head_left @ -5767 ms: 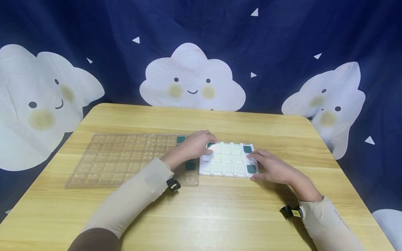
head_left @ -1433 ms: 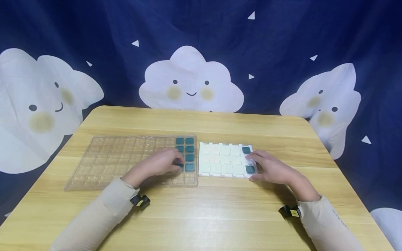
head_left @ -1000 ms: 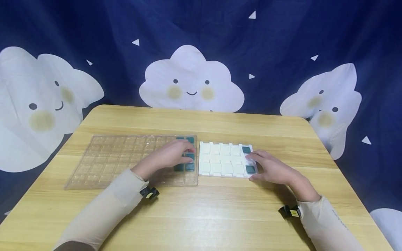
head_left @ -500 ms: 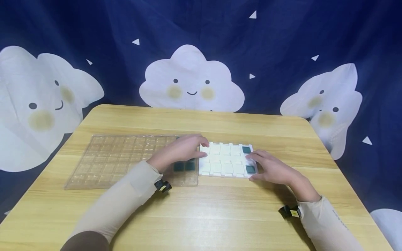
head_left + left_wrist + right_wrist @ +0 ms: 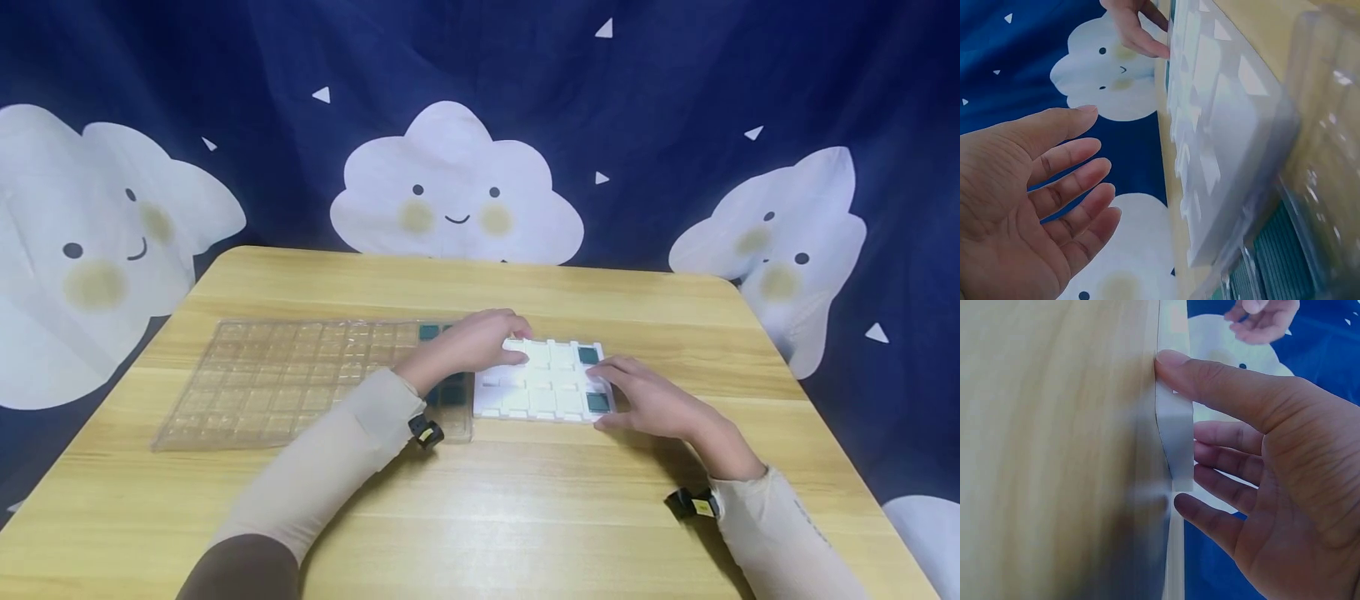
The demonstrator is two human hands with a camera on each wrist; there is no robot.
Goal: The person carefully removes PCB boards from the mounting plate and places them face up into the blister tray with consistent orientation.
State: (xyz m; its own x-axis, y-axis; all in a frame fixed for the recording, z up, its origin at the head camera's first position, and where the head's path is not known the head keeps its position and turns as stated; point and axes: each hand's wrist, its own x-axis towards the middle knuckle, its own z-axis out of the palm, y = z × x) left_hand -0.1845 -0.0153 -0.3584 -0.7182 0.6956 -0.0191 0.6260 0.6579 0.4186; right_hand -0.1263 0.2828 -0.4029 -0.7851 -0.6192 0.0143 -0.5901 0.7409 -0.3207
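My left hand [image 5: 480, 342] hovers over the left end of a white compartment tray [image 5: 540, 379]. In the left wrist view, its palm and loosely spread fingers [image 5: 1082, 200] hold nothing. My right hand [image 5: 652, 398] grips the tray's right end, the thumb [image 5: 1179, 365] pressing its near edge in the right wrist view. Two dark green square chips [image 5: 597, 402] sit in the tray's rightmost column, one in each row. Left of it lies a clear plastic tray [image 5: 285, 379]. Several similar ridged green chips [image 5: 1284, 250] fill cells at its right end, partly hidden by my left arm.
Both trays lie side by side on a wooden table [image 5: 480, 533]. A dark blue curtain [image 5: 480, 50] with white clouds hangs behind the table's far edge. Each wrist wears a small black camera [image 5: 426, 433].
My left hand has moved right from the clear tray's chips to over the white tray. A chip at the white tray's upper left earlier no longer shows there. My right hand stays put.
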